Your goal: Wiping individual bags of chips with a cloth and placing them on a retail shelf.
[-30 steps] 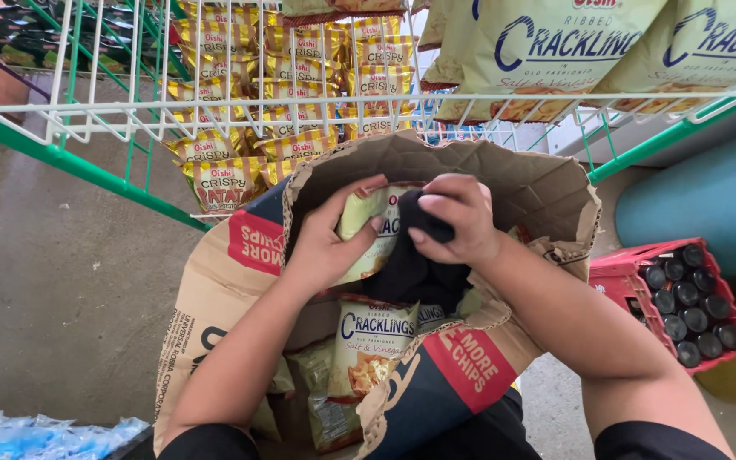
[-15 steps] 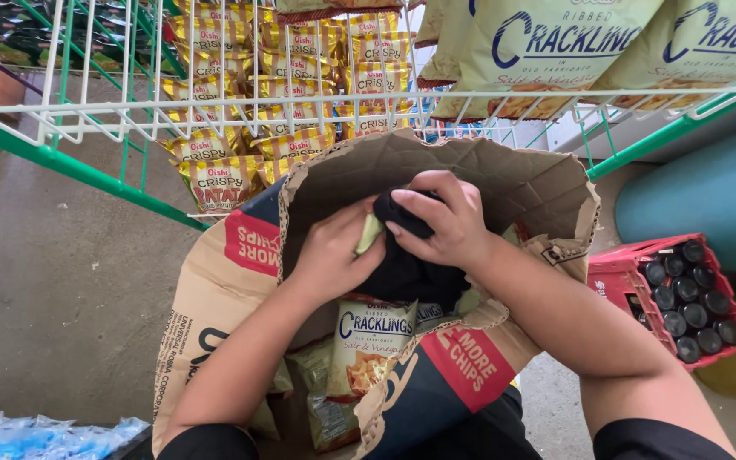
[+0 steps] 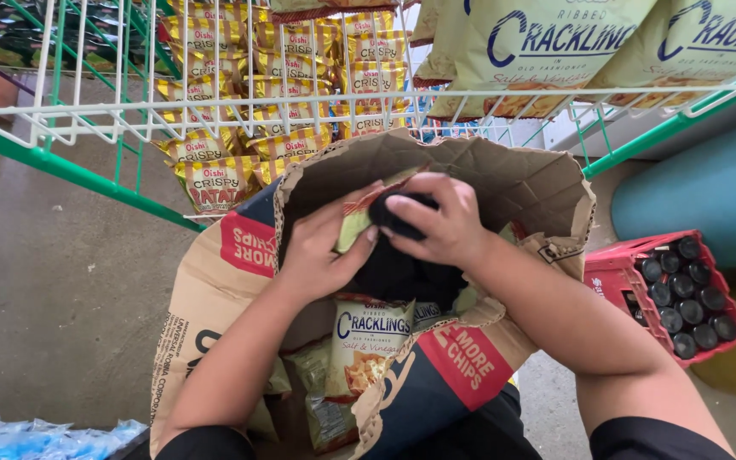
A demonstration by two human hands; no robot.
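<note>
Both hands inside the cardboard box (image 3: 504,183): left hand (image 3: 321,251) pinching a snack packet (image 3: 353,223), right hand (image 3: 436,223) gripping black plastic (image 3: 402,273) aside for access.

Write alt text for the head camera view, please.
Two bare hands, left hand and right hand, grip a black bundle and a pale green snack packet inside an open brown cardboard box beneath a white wire rack.

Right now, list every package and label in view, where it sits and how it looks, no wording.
Cardboard box: centre, brown, red and navy panels.
Snack bag: inside box, cream with navy band.
Small yellow bags: wire rack, upper left.
Large cream bags: hanging top right.
Red crate: right, dark bottles.
</note>
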